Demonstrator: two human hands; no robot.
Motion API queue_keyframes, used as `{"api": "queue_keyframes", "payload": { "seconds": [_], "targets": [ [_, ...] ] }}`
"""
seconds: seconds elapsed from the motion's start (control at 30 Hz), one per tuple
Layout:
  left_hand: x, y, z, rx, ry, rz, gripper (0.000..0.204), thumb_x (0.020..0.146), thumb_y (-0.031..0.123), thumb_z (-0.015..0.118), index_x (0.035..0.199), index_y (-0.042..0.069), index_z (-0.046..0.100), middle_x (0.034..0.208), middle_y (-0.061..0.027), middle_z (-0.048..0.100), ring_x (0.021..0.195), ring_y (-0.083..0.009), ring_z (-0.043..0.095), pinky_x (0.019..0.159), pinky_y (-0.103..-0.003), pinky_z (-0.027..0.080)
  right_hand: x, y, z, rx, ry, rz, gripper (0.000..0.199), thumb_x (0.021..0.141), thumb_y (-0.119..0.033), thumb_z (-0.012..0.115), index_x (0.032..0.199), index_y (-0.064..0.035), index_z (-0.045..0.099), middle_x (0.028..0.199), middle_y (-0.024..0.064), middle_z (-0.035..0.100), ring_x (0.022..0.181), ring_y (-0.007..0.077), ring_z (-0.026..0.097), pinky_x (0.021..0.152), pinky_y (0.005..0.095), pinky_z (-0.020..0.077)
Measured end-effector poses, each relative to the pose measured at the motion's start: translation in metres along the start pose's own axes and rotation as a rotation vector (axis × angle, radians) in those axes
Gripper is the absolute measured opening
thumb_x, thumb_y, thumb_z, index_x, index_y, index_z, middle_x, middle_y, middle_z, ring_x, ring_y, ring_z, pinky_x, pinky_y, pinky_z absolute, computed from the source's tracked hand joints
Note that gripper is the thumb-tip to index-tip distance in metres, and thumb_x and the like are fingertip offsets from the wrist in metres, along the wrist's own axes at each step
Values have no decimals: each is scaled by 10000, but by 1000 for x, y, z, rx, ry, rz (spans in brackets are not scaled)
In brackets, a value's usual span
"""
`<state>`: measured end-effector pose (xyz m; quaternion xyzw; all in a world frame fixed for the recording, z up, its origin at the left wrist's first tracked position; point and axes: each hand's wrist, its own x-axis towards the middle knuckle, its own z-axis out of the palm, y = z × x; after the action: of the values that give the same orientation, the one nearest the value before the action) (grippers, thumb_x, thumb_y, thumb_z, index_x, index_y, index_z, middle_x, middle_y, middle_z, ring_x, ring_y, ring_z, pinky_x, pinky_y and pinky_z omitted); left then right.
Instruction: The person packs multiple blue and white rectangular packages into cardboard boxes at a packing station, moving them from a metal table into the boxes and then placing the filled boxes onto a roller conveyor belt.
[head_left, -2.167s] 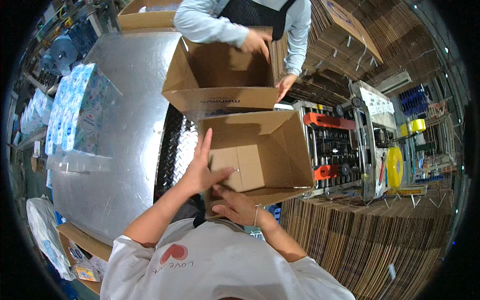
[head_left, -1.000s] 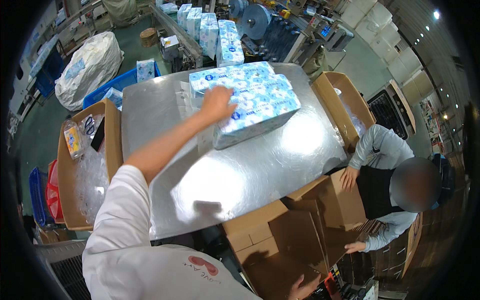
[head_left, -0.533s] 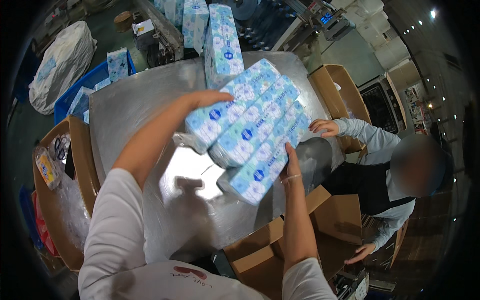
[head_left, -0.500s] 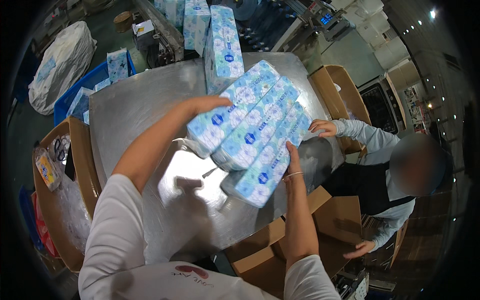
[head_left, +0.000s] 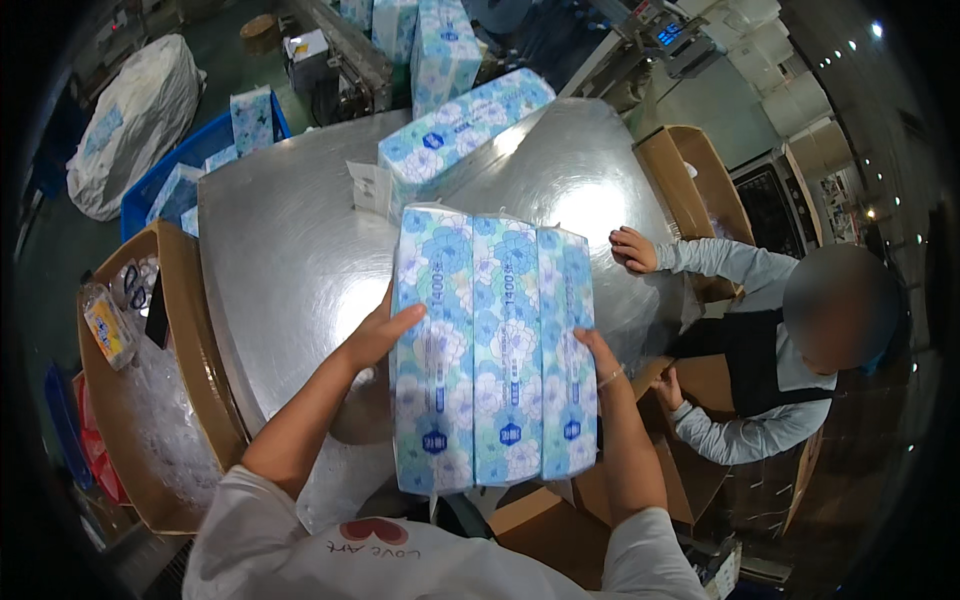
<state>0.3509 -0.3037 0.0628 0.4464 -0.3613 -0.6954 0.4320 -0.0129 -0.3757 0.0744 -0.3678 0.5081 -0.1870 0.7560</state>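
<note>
Three long plastic-wrapped tissue packs (head_left: 505, 400) with blue and white flower prints stand side by side between my hands, raised over the near part of the metal table. My left hand (head_left: 385, 335) presses their left side, its thumb on the front face and its other fingers hidden behind. On the opposite side my right hand (head_left: 601, 358) grips the rightmost pack, thumb on the front. Beyond them another tissue pack (head_left: 470, 125) lies slantwise on the metal table (head_left: 270, 240). Below the held packs, an open cardboard box (head_left: 540, 520) is partly hidden.
At the right a co-worker rests one hand (head_left: 634, 250) on the table edge; the other hand (head_left: 668, 387) touches a box flap. A carton of clear plastic (head_left: 185, 300) and a blue crate (head_left: 135, 205) flank the table's left. More tissue packs (head_left: 445, 50) stand at the far end.
The three packs have swung from a slant to nearly straight and come closer to me. Another pack now lies slantwise on the table. The co-worker's lower hand has moved to the box flap.
</note>
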Motion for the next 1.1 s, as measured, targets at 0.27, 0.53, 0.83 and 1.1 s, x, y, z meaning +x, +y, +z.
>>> {"api": "queue_keyframes", "payload": {
  "seconds": [0.27, 0.53, 0.83, 1.1],
  "targets": [
    [-6, -8, 50, -544, 93, 146, 668, 914, 540, 204, 1343, 35, 294, 1301, -140, 411, 1163, -249, 425, 976, -334, 338, -19, 20, 26, 426, -39, -258, 564, 773, -338, 621, 1195, -5, 454, 1079, 133, 562, 956, 224, 560, 793, 334, 476],
    [-41, -24, 82, -213, 31, 66, 512, 900, 366, 379, 1267, 11, 339, 1253, -174, 421, 1131, -290, 431, 963, -385, 341, -231, -26, 10, 18, 11, -655, 798, 591, -236, 733, 1274, -2, 393, 1270, 149, 445, 1162, 254, 435, 981, 373, 325],
    [-183, -33, 169, 1092, -1138, 290, 401, 833, 286, 516, 1117, 4, 494, 1141, -192, 503, 1033, -342, 495, 891, -394, 394, -456, 51, 64, -526, 215, -193, 884, 564, -240, 742, 1329, -36, 348, 1350, 149, 361, 1267, 263, 307, 1053, 359, 172],
    [-167, -48, 242, 1248, -801, 563, 876, 632, 478, 692, 1276, -11, 356, 1267, -247, 354, 1214, -411, 293, 918, -599, 263, -296, 233, -21, -410, 402, 46, 723, 649, -265, 648, 1267, 12, 395, 1095, 144, 557, 987, 234, 523, 882, 302, 400]
  ]
}}
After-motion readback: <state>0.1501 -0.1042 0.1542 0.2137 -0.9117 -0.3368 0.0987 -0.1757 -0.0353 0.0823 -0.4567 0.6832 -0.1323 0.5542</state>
